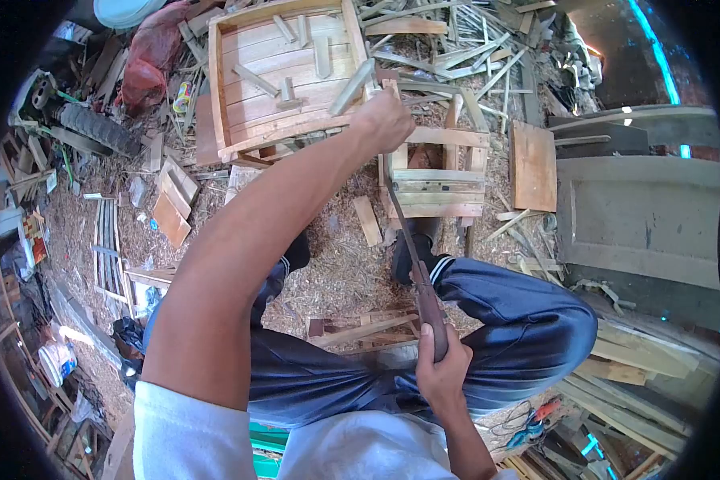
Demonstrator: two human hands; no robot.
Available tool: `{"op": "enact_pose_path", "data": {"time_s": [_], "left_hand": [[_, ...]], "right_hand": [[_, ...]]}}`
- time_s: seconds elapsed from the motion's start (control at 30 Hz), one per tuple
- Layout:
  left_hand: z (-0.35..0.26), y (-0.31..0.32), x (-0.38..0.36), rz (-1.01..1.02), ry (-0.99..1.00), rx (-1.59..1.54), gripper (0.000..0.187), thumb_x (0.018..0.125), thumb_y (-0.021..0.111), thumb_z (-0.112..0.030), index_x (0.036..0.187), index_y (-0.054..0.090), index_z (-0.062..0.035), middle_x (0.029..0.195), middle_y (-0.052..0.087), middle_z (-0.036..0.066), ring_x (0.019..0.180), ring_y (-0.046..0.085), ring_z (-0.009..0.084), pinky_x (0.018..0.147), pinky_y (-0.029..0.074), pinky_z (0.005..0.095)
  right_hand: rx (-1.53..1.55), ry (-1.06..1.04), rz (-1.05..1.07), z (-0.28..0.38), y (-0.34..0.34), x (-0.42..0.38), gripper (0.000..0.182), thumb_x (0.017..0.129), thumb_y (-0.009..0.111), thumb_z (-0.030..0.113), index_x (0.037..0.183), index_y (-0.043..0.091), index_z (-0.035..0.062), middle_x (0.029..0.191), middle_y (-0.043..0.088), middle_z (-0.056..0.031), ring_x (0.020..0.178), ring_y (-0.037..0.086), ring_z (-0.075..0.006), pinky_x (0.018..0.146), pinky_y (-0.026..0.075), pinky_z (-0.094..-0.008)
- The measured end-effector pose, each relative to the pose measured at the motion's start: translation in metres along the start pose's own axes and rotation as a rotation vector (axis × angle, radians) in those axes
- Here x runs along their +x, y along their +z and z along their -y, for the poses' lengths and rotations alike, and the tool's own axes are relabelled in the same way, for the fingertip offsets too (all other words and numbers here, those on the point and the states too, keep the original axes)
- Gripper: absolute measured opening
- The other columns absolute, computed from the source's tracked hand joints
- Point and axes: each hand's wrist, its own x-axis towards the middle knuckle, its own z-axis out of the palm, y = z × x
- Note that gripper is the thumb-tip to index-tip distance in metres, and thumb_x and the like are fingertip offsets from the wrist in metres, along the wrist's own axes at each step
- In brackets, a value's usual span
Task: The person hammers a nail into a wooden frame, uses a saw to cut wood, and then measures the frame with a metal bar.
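Note:
My left hand reaches far forward, its fingers closed at the top left corner of a small slatted wooden stand. A piece of wood sticks up just beyond the fist; the grip itself is partly hidden. Close by my right knee, my right hand is wrapped round the dark wooden handle of a long knife. Its narrow dark blade, seen almost edge-on, points forward along the stand's left side. A shallow wooden tray bearing several short wood pieces lies left of my left hand.
Split sticks are heaped beyond the stand. A flat board leans right of it, near a grey panel. Shavings cover the ground. A tyre and a red bag are at the left; planks lie lower right.

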Motion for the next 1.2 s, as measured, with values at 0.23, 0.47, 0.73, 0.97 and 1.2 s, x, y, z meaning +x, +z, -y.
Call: {"op": "enact_pose_path", "data": {"time_s": [0.23,0.47,0.73,0.97,1.2], "left_hand": [[-0.002,0.005,0.004,0.012,-0.023,-0.005,0.021,0.091,0.052,-0.022,0.087,0.071,-0.0146,0.090,0.071,0.002,0.087,0.067,0.0175,0.079,0.046,0.0345],[-0.001,0.003,0.004,0.012,-0.002,-0.006,0.022,0.091,0.052,-0.021,0.090,0.072,-0.0144,0.092,0.071,0.002,0.088,0.067,0.0181,0.078,0.046,0.0359],[-0.002,0.003,0.005,0.043,-0.003,-0.010,0.021,0.092,0.052,-0.022,0.090,0.072,-0.0164,0.092,0.071,0.001,0.087,0.067,0.0167,0.078,0.046,0.0344],[-0.007,-0.004,0.003,0.073,-0.055,0.015,0.020,0.091,0.053,-0.023,0.092,0.072,-0.0157,0.095,0.071,0.000,0.088,0.067,0.0164,0.079,0.046,0.0337],[-0.002,-0.002,0.003,0.048,0.006,-0.021,0.020,0.089,0.053,-0.021,0.088,0.072,-0.0153,0.093,0.071,0.002,0.088,0.068,0.0174,0.075,0.047,0.0351]], "right_hand": [[-0.027,-0.010,-0.042,-0.006,0.042,0.074,0.029,0.092,0.059,0.021,0.079,0.056,-0.0045,0.056,0.052,-0.0189,0.050,0.059,-0.0220,0.049,0.040,-0.0369],[-0.011,0.034,0.017,0.007,0.010,0.017,0.024,0.092,0.058,0.018,0.103,0.065,-0.0019,0.064,0.061,-0.0136,0.059,0.063,-0.0189,0.058,0.048,-0.0325],[-0.035,0.041,0.037,0.007,-0.013,0.000,0.021,0.090,0.060,0.018,0.092,0.063,-0.0036,0.058,0.056,-0.0160,0.052,0.062,-0.0256,0.054,0.048,-0.0358],[0.021,-0.022,-0.011,0.000,0.038,0.102,0.033,0.094,0.056,0.026,0.086,0.061,-0.0055,0.062,0.058,-0.0191,0.055,0.059,-0.0265,0.056,0.045,-0.0364],[-0.024,-0.022,-0.001,0.006,0.006,0.028,0.027,0.093,0.056,0.022,0.081,0.057,-0.0023,0.055,0.050,-0.0154,0.047,0.051,-0.0265,0.050,0.040,-0.0372]]}}
